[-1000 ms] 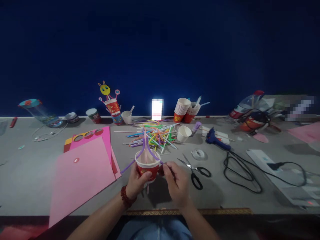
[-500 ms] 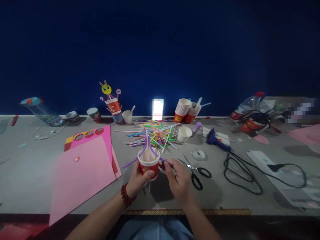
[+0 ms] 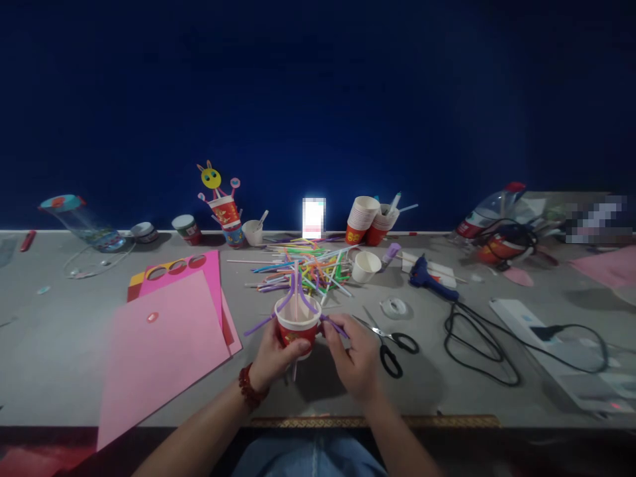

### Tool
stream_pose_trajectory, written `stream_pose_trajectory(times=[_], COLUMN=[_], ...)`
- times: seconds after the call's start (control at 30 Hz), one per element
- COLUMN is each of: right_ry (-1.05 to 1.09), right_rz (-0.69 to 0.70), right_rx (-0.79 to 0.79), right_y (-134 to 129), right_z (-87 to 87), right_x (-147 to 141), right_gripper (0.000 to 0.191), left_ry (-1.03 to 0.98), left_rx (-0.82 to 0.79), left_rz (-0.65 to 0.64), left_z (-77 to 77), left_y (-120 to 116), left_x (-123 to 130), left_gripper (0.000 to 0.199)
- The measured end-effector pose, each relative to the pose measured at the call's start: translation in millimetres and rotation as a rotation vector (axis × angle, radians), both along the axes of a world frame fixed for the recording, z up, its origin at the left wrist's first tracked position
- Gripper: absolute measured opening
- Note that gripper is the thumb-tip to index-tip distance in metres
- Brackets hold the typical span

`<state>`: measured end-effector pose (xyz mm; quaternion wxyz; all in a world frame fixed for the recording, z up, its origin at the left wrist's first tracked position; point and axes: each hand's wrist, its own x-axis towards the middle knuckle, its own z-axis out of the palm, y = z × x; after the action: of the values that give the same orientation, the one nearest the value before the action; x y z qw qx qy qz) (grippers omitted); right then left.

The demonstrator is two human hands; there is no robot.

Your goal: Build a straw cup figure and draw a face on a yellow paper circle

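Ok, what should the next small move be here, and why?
Probably a gentle outward tug by the right hand on the purple straw jutting from the right of the red cup: that hand is at the straw's end, while the left hand holds the cup, bracing it.

Dimly lit; overexposed and pixelated at glowing panel (image 3: 313,220); softly shadowed below hands (image 3: 356,358); stretched toward side edges.

The left hand (image 3: 277,352) holds a red paper cup (image 3: 293,333), from which a pink straw (image 3: 297,291) stands up, while the right hand (image 3: 352,354) pinches a purple straw (image 3: 338,326) coming out at the cup's side, near black-handled scissors (image 3: 378,330) which lie open on the grey table (image 3: 50,358).
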<state>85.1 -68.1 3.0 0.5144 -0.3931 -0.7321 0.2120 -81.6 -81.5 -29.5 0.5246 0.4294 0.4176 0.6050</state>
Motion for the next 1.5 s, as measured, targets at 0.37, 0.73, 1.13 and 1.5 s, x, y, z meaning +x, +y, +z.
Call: stream_pose_trajectory(times=[0.37,0.73,1.13,1.5], right_ry=[-0.003,0.184,0.042,0.217], right_rz=[0.031,0.106,0.235,0.181], right_rx=[-0.073,-0.277,0.075,-0.240], right_y=[1,4,21,15], right_z=[-1.5,0.1,8.5,-3.5], right_x=[-1,-1,19,16], right_gripper=[0.016,0.011,0.022,0.013], left_ry=[0.134,-0.037,0.047,0.017], left_rx=[0.060,0.005,-0.058,-0.069], left_rz=[-0.029,-0.092,-0.047,-0.071], left_z=[-3.1,-6.0,-2.9,-5.7], left_y=[-1,2,4,3], left_x=[-4,-5,-6,-6], left_gripper=[0.050,0.051,0.060,0.061])
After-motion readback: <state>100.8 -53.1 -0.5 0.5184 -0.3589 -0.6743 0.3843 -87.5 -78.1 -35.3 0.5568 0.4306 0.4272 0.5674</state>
